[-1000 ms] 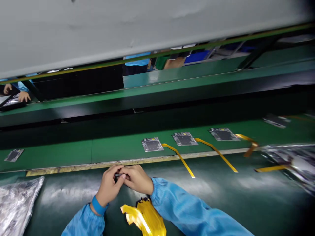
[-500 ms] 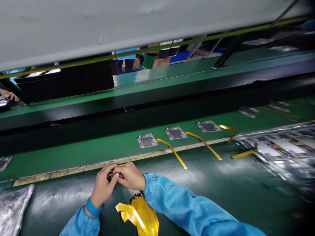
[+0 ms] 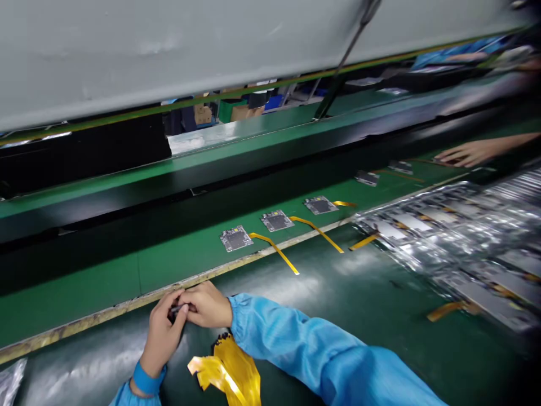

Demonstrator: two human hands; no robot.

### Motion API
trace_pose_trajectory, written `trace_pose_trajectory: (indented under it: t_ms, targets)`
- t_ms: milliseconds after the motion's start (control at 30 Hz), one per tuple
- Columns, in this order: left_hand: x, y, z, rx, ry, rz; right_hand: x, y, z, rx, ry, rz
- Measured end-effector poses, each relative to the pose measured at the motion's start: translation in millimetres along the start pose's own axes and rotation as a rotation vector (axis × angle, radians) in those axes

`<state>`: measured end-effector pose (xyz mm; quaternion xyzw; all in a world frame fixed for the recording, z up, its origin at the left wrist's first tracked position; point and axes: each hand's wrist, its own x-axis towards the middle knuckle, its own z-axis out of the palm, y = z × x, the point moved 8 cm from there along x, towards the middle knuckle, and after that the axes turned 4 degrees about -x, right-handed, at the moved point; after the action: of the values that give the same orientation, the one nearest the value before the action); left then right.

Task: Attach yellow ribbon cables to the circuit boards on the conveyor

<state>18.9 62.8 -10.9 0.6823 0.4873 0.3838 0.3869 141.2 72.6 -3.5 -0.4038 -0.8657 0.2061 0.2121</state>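
My left hand (image 3: 164,327) and my right hand (image 3: 207,304) meet over the green bench, close to the pale edge strip. Both are closed on a small dark board (image 3: 174,311), mostly covered by my fingers. Beneath my right wrist lies a bundle of yellow flex cables (image 3: 239,366) with black ends. Beyond the strip, a circuit board (image 3: 235,239) rests on the green belt, its yellow flex cable (image 3: 274,252) reaching over the strip. A second board (image 3: 277,220) and a third board (image 3: 320,205), each with a cable, sit farther right.
Clear plastic trays (image 3: 443,237) holding flat silvery parts are stacked at the right. Another person's hand (image 3: 477,152) reaches over the belt (image 3: 97,287) at the far right. A silvery bag (image 3: 10,383) shows at the lower left. A grey panel (image 3: 169,51) hangs overhead.
The view has swung right, so the boards and my hands appear farther left. Another person's hand has come into view over the belt. My hands keep their grip with little visible change.
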Motion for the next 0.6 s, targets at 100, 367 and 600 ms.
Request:
trace_pose_trajectory:
  t_ms: [100, 367, 600]
  targets:
    - [0.4, -2.7, -1.4, 0.001, 0.003, -0.008, 1.1, -0.4, 0.2, -0.003, 0.002, 0.002]
    - [1.3, -8.8, -4.5, -0.001, 0.004, -0.030, 3.8, -0.4, 2.7, -0.044, 0.008, -0.012]
    - [2.3, -9.0, -6.1, 0.007, 0.010, -0.015, 4.4, -1.1, 2.0, -0.032, 0.007, -0.011]
